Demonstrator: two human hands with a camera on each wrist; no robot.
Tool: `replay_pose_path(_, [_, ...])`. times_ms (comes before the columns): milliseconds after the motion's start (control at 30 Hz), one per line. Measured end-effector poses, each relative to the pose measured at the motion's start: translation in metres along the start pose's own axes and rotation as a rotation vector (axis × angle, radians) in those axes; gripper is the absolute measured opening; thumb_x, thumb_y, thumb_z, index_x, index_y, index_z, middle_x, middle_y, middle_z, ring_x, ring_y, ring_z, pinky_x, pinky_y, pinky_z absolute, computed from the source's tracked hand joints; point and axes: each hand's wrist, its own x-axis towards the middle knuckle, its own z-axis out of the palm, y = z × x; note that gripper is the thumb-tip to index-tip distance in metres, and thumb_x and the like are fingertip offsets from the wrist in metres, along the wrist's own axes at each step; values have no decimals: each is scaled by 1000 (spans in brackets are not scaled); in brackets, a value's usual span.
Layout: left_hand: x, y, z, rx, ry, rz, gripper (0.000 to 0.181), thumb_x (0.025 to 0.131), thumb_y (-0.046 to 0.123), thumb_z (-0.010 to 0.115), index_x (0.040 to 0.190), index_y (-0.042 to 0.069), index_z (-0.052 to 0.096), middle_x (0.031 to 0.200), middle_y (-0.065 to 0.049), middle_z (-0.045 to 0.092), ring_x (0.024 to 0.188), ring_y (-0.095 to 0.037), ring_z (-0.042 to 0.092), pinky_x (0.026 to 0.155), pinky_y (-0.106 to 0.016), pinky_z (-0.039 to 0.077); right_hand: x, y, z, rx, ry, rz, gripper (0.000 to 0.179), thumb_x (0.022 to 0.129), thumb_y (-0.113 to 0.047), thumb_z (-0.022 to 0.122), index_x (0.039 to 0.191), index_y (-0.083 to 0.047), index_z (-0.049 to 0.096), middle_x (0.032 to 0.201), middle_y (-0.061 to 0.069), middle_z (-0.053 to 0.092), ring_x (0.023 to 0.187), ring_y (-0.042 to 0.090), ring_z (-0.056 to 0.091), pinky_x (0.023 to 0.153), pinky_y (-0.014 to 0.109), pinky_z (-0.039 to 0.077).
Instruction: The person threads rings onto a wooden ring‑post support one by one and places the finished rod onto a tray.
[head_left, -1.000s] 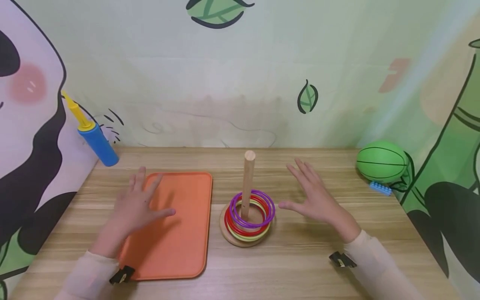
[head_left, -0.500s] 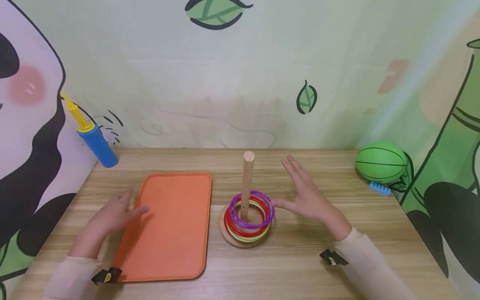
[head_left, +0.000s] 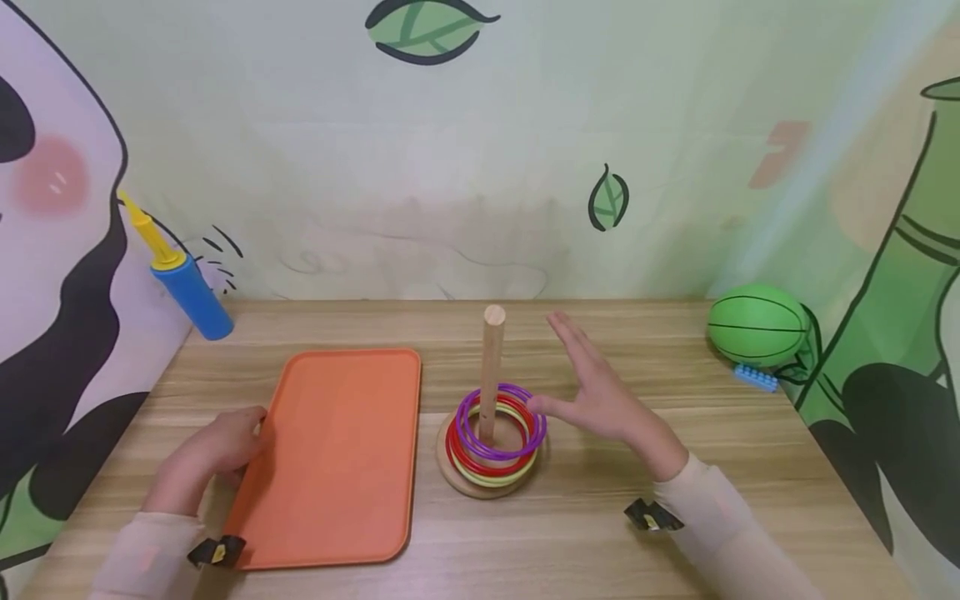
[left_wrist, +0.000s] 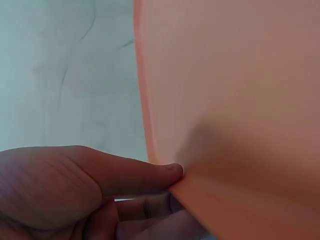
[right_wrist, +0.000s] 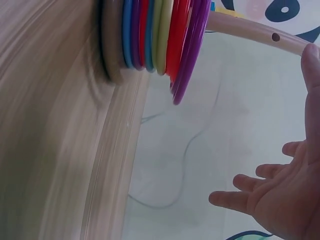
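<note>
My left hand point(head_left: 225, 440) is at the left edge of an orange tray point(head_left: 345, 467) that lies on the table. In the left wrist view the thumb point(left_wrist: 145, 175) presses on top of the tray's rim, with the fingers curled beneath it. Right of the tray stands a wooden peg point(head_left: 492, 358) on a round base, with a stack of coloured rings around it. Purple rings point(head_left: 542, 433) top the stack; red, yellow and blue rings point(right_wrist: 129, 35) lie below. My right hand point(head_left: 603, 400) hovers just right of the peg, fingers spread, holding nothing.
A blue and yellow hand pump point(head_left: 193, 292) stands leaning at the back left. At the back right sit a green ball point(head_left: 757, 325) and a light blue toy brick point(head_left: 755, 377). A wall with painted figures rises behind the wooden table point(head_left: 600, 533).
My left hand has come down from over the tray to its left edge and now grips it. The right hand has drifted slightly left, toward the peg, still spread.
</note>
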Motion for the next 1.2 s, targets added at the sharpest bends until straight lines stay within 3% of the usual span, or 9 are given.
replay_pose_path(67, [0,-1,0,-14,-5,-9,45,101,0,47,140,-21,38,110,-39,56,59,-24,67,48,-40,59,1,-2,1,11,-2,-14,119,86,-50,86,172,-20,9,177,11,7,161,38,12,122,68,20])
replay_pose_path(267, [-1,-1,1,-64,-3,-26,47,100,-3,45,145,-15,36,106,-36,57,58,-24,65,47,-41,59,5,-7,6,134,-11,-75,121,85,-65,78,171,-15,9,176,15,11,156,43,27,117,62,37])
replay_pose_path(500, [0,2,2,-57,-10,-27,50,93,-11,42,143,-16,37,108,-40,54,53,-25,63,46,-39,58,9,-17,13,306,-41,-90,114,91,-47,83,171,-18,8,176,13,11,151,44,38,112,57,45])
replay_pose_path(733, [-2,4,2,-45,-28,-36,60,95,-10,42,153,-18,27,117,-43,51,55,-24,63,48,-39,58,13,-30,24,438,-83,-84,108,92,-23,85,171,-19,11,173,16,22,143,43,51,109,53,49])
replay_pose_path(833, [-3,3,2,-44,-33,-42,63,96,-10,42,155,-18,22,119,-43,51,55,-24,63,48,-38,59,14,-35,28,464,-108,-109,97,94,-14,82,169,-14,21,167,22,33,137,43,56,108,54,50])
replay_pose_path(1000, [-4,4,2,-49,-35,-50,64,97,-9,42,157,-18,19,123,-45,48,57,-24,63,49,-38,59,14,-38,32,446,-156,-171,59,97,-4,76,151,0,51,138,25,65,124,37,67,104,57,53])
replay_pose_path(1067, [-3,4,2,-53,-33,-47,65,97,-9,42,157,-18,19,125,-45,48,57,-25,63,49,-38,58,15,-37,34,432,-168,-193,48,98,-3,74,143,2,58,127,24,71,119,34,70,102,54,55])
replay_pose_path(1200, [-3,4,1,-62,-34,-49,67,96,-9,41,158,-17,18,129,-46,44,60,-25,63,49,-38,58,16,-36,37,418,-172,-225,37,101,-2,69,137,4,62,121,25,73,113,30,73,99,44,59])
